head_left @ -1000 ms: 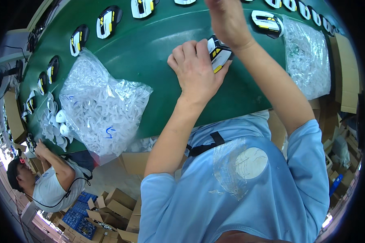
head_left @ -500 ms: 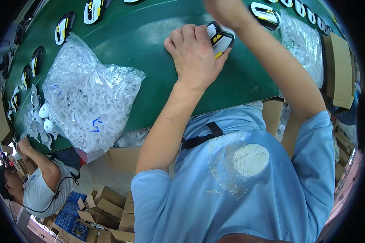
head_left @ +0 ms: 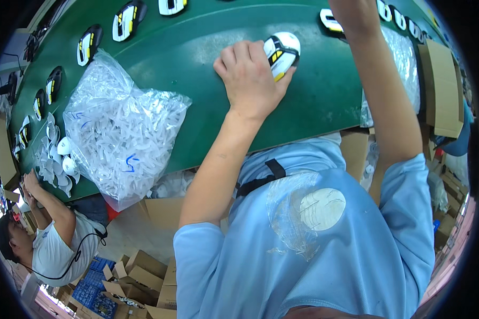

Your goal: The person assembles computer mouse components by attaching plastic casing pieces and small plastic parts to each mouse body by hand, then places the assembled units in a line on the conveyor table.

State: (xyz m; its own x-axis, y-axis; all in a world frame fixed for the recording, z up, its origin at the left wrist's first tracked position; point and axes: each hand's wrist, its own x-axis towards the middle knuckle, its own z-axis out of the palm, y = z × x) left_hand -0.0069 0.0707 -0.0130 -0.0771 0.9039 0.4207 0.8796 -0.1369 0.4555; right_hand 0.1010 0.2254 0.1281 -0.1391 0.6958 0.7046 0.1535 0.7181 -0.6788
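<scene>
My left hand is closed around a rounded white, black and yellow plastic housing on the green tabletop. Its white domed end faces away from me. The fingers lie along its left side, and the thumb presses on the near right. Farther off to the right, my right hand reaches to the upper picture edge, which cuts off its fingers. Just left of that hand lies a similar white, black and yellow housing, partly covered by my wrist.
A clear bag of translucent plastic pieces lies on the left, beside loose white shells. More housings line the far side. Another clear bag and an open carton stand right. At lower left a co-worker works.
My right hand has moved away from the held housing, toward the far right. The held housing has shifted slightly left and now shows its white domed end.
</scene>
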